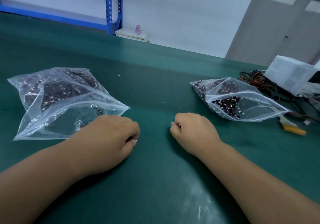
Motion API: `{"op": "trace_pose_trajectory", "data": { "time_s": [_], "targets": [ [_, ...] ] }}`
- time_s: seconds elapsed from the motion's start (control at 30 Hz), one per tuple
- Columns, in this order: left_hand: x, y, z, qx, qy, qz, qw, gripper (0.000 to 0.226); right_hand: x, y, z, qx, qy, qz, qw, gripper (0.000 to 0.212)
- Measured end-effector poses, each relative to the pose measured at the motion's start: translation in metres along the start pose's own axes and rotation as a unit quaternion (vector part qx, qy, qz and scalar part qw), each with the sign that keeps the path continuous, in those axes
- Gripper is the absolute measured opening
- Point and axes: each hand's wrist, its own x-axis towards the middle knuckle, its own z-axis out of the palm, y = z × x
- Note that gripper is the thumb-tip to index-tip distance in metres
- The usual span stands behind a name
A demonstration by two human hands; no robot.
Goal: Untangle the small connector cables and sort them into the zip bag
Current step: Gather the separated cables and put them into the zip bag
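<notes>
A crinkled clear left zip bag [43, 113] and right zip bag [251, 110] lie on the matte green bench [155, 85], dark connector cables [57, 92] inside both. Between them rest the left hand [110, 137] and right hand [192, 132], fingers curled under, nothing visible in them. Loose wires [256, 80] lie beside a white box [292, 73].

Cool, dim light; soft shadows; pale sheen on green table [195, 201]; bowed edges.

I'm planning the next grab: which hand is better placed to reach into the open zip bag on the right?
Right. The right hand rests nearer the right zip bag, whose mouth gapes open; the left hand lies against the left zip bag, farther off.
</notes>
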Motion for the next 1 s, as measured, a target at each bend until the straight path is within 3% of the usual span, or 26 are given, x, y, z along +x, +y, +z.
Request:
{"op": "trace_pose_trajectory", "data": {
  "time_s": [0.1, 0.17, 0.2, 0.27, 0.33, 0.4, 0.43, 0.53, 0.8, 1.0],
  "targets": [
    [0.000, -0.001, 0.000, -0.006, 0.002, 0.001, 1.000, 0.011, -0.005, 0.003, -0.007, 0.081, 0.036, 0.019, 0.996, 0.040],
    [0.000, -0.001, 0.001, -0.001, 0.008, 0.007, 1.000, 0.010, -0.004, 0.002, -0.017, 0.257, 0.085, 0.128, 0.954, 0.039],
    [0.000, -0.001, 0.001, 0.004, 0.010, 0.011, 1.000, 0.011, -0.003, 0.002, -0.024, 0.394, 0.103, 0.217, 0.887, 0.037],
    [0.000, -0.001, 0.002, 0.008, 0.013, 0.014, 1.000, 0.012, 0.001, 0.004, -0.038, 0.644, 0.071, 0.371, 0.665, 0.033],
    [0.000, -0.002, 0.002, 0.008, 0.014, 0.015, 1.000, 0.013, -0.001, 0.009, -0.048, 0.759, -0.004, 0.443, 0.477, 0.034],
    [0.000, -0.003, 0.002, 0.010, 0.014, 0.013, 1.000, 0.011, -0.006, 0.013, -0.060, 0.814, -0.051, 0.458, 0.353, 0.035],
    [0.001, -0.003, 0.002, 0.010, 0.012, 0.013, 1.000, 0.010, -0.008, 0.016, -0.066, 0.827, -0.065, 0.457, 0.322, 0.036],
    [0.001, -0.003, 0.002, 0.015, 0.010, 0.015, 1.000, 0.011, -0.007, 0.034, -0.087, 0.840, -0.061, 0.451, 0.296, 0.036],
    [0.001, -0.002, 0.000, 0.019, 0.010, 0.019, 1.000, 0.018, 0.019, 0.073, -0.121, 0.833, 0.099, 0.470, 0.275, 0.028],
    [0.001, -0.003, 0.000, 0.023, -0.002, 0.022, 0.999, 0.016, 0.034, 0.089, -0.113, 0.789, 0.106, 0.517, 0.314, 0.019]
  ]
}}
